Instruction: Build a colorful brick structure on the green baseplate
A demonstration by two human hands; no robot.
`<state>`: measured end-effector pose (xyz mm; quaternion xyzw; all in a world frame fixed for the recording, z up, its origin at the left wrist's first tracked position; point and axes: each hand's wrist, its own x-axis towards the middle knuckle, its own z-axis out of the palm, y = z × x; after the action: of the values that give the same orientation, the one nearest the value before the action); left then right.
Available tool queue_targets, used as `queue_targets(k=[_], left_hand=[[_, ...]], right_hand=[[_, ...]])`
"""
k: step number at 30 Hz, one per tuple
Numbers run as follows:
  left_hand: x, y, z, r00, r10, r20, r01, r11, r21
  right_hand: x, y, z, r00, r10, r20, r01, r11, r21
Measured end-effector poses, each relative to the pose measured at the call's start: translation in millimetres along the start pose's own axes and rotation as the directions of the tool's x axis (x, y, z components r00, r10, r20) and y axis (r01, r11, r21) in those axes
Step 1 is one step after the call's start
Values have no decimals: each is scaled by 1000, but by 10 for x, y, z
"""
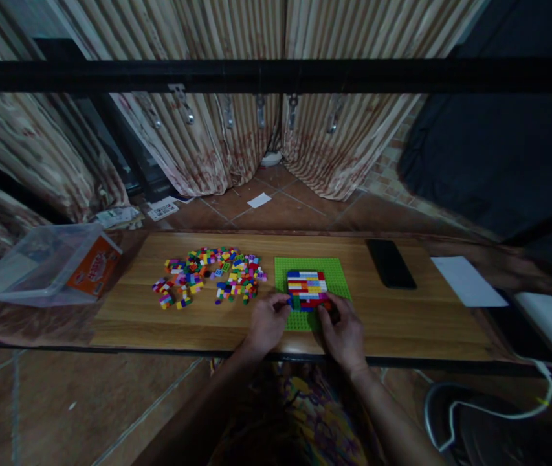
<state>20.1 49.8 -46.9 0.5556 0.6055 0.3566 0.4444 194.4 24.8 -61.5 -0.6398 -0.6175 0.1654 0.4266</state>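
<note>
1. The brick panel sat on the green baseplate, roughly mid-board, with bare studs showing around it. Its bricks ran mostly in long horizontal strips of white, red, blue and yellow.

2. The left hand had thumb and forefinger drawn together at the panel's lower-left corner; the right hand was curled, its fingertips at the lower-right edge. Whether either pinched a loose brick, I could not tell.

3. The work in hand seemed to be fitting bricks along the near edge. Good handling called for lining each brick square over the studs, pressing straight down with a fingertip, and steadying neighbouring pieces so that none sprang loose.

4. The baseplate was thin, square-cornered, evenly studded plastic; the bricks looked hard, glossy and sharp-edged, so a slight misalignment would probably have kept them from seating.

5. To the left, loose bricks lay scattered in mixed colours on the table, whose smooth top showed wood grain.

6. Farther out were a flat black phone to the right and a clear plastic bin at far left.
</note>
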Motion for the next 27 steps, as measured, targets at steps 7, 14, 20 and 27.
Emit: queue_targets(k=[7,14,20,27], left_hand=[[6,-18,24,998,54,-34,-49,992,113],[-50,102,16,995,92,-45,-76,958,277],[-41,115,35,995,62,-79,-38,961,273],[28,131,-60,997,39,-66,-16,949,316]], right_hand=[[-3,43,24,1000,-11,-15,11,1000,-3],[-9,59,33,999,-12,-33,12,1000,-7],[-8,62,33,1000,-11,-18,11,1000,-1],[-5,30,19,1000,-14,-9,14,1000,-1]])
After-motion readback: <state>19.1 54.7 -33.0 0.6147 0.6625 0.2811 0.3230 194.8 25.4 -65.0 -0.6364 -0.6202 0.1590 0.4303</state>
